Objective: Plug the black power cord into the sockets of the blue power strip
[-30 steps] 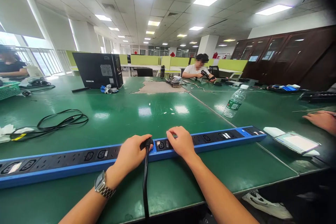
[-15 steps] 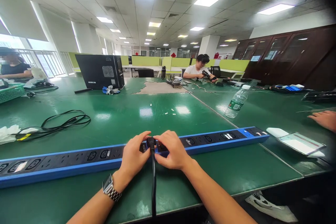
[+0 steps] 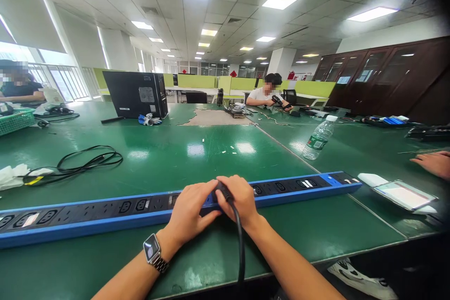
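A long blue and black power strip with rows of sockets lies across the table in front of me. My right hand is closed around a black power plug, just over the middle of the strip. From the plug a thick black cord hangs down past the table's front edge. My left hand, with a watch on its wrist, grips the strip just left of the plug. Its thumb lies along the strip's front side and its index fingertip reaches the plug. The plug's front end and the sockets beneath are hidden by my fingers.
A water bottle and a tablet-like screen are at right, near another person's hand. A coiled black cable lies left. Behind stand a black computer case and a seated person.
The plug has shifted right and tilted, now held in my right hand, with its cord swung right. My left hand has moved slightly right along the strip.
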`<state>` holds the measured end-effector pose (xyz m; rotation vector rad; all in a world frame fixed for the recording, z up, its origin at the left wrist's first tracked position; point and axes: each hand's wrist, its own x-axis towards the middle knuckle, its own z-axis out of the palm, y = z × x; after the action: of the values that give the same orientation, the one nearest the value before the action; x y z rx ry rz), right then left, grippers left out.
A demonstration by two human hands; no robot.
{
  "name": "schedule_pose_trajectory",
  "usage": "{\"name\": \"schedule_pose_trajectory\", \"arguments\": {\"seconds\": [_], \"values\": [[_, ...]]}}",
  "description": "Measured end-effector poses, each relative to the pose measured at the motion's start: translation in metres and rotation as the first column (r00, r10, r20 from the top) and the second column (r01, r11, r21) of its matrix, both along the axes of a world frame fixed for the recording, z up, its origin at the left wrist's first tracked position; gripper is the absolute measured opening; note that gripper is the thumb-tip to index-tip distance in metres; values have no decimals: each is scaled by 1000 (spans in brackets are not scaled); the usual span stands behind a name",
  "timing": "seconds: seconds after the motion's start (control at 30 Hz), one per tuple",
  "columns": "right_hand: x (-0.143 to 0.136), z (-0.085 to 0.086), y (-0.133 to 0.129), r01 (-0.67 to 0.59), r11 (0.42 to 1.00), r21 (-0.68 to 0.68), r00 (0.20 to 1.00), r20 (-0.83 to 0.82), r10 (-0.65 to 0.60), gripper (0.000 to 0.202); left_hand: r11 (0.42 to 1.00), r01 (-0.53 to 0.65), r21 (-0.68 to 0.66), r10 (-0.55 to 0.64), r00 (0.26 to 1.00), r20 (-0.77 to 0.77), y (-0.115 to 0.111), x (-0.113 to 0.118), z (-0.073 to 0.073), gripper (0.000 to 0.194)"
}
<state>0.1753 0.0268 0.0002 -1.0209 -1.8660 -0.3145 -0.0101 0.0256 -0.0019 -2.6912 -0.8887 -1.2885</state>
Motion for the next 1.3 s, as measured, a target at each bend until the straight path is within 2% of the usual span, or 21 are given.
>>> {"name": "schedule_pose_trajectory", "arguments": {"seconds": [0.07, 0.13, 0.2, 0.33, 0.6, 0.7, 0.87, 0.93, 1.07, 1.1, 1.2, 1.3], "values": [[14, 0, 2, 72, 996, -48, 984, -158, -79, 25, 999, -29, -13, 29, 1000, 5, -1, -1, -1, 66], [33, -1, 3, 117, 989, -86, 947, -290, -137, 24, 998, -61, -31, 62, 998, 29, 0, -2, -3, 64], [51, -4, 3, 160, 981, -112, 926, -327, -188, 23, 997, -69, -41, 71, 996, 46, 0, -2, -3, 60], [71, -10, -1, 201, 966, -164, 942, -238, -237, 21, 995, -69, -68, 72, 996, 54, -1, 0, -2, 57], [65, -9, -5, 238, 956, -171, 969, -20, -245, 21, 993, -81, -84, 85, 995, 55, -1, 0, -3, 56], [64, -10, -7, 213, 964, -160, 977, 63, -206, 20, 994, -85, -70, 88, 995, 44, 0, 0, -4, 55], [67, -15, -9, 191, 964, -185, 980, 83, -178, 18, 994, -87, -73, 90, 995, 43, 0, 0, -4, 53], [67, -13, -9, 183, 972, -149, 983, 41, -179, 18, 993, -90, -80, 94, 995, 42, 0, 1, -4, 54], [49, 4, -11, 213, 976, 53, 959, -200, -199, 18, 992, -95, -81, 97, 995, 32, 0, 2, -4, 57], [40, 10, -12, 195, 979, 56, 962, -205, -180, 17, 993, -91, -73, 93, 995, 33, 0, 2, -3, 58], [4, 20, -15, 74, 997, -1, 993, -89, -74, 17, 997, -74, -25, 75, 996, 55, -1, 2, -1, 58], [-29, 23, -20, -44, 993, -110, 997, -62, 37, 36, 992, -118, 51, 115, 991, 66, -1, -5, 2, 50]]}}
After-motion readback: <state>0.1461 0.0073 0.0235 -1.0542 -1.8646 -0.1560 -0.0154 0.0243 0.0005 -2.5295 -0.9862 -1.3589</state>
